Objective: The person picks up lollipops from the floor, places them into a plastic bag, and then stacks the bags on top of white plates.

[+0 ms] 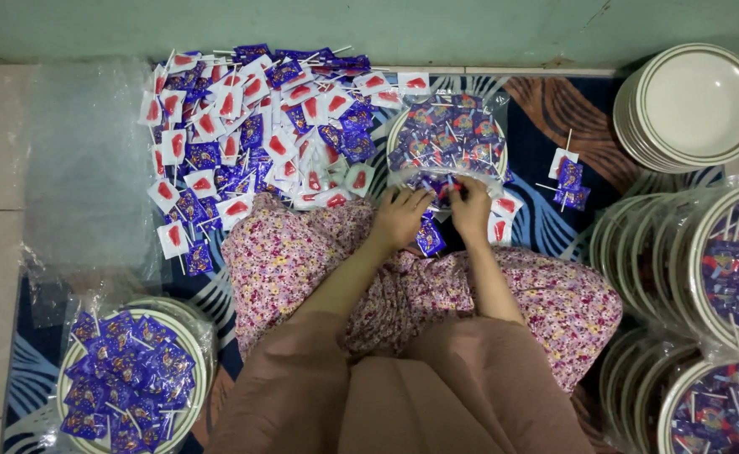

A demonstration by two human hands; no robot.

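Head view | two hands | one bagged plate | one lollipop pile

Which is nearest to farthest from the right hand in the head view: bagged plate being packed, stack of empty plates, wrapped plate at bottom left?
1. Bagged plate, under the right hand.
2. Stack of empty plates, upper right.
3. Wrapped plate, bottom left.
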